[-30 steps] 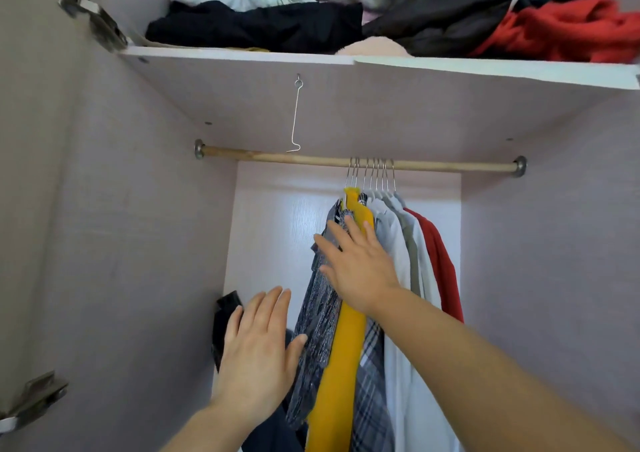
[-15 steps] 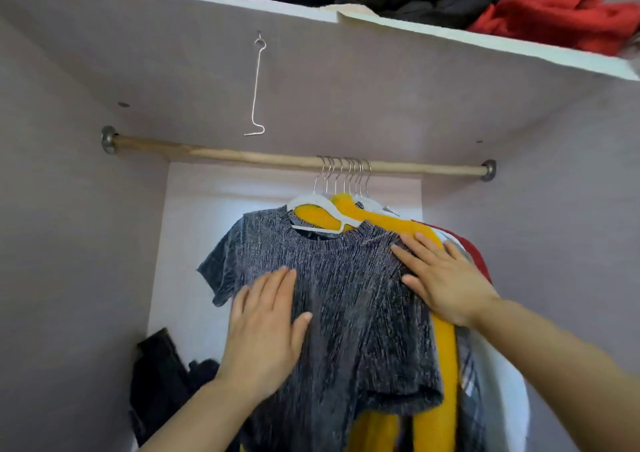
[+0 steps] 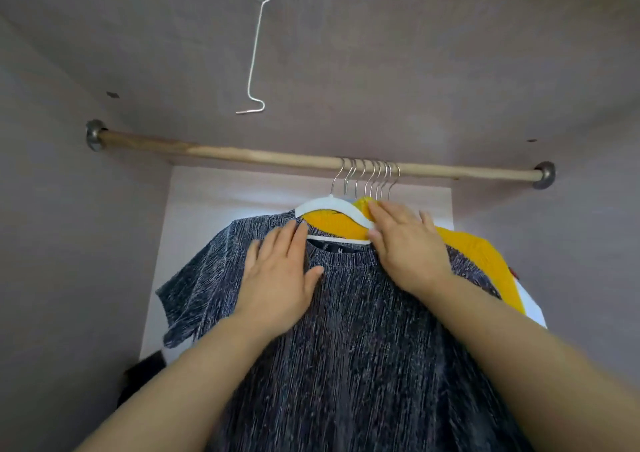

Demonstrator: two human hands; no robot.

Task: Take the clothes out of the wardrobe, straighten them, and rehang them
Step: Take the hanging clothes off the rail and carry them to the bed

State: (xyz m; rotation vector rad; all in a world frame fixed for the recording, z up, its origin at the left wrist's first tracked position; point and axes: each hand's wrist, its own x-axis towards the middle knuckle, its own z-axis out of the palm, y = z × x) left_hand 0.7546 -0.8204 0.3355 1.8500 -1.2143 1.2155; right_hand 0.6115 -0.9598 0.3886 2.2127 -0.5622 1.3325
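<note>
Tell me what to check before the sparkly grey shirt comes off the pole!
1. The grey shirt sits on the white hanger: ok, its neckline hangs across it.
2. The hanger's hook is over the wooden rod: ok, leftmost in the row of hooks.
3. The left hand has a grip on the shirt: not ok, it lies flat on the cloth.
4. The right hand has a grip on the hanger: not ok, straight fingers lie over its right shoulder.
5. The yellow garment is clear of that hanger: cannot tell, it hangs right behind, partly under the right hand.
6. Free rod to the left: ok, bare wood shows there.
</note>
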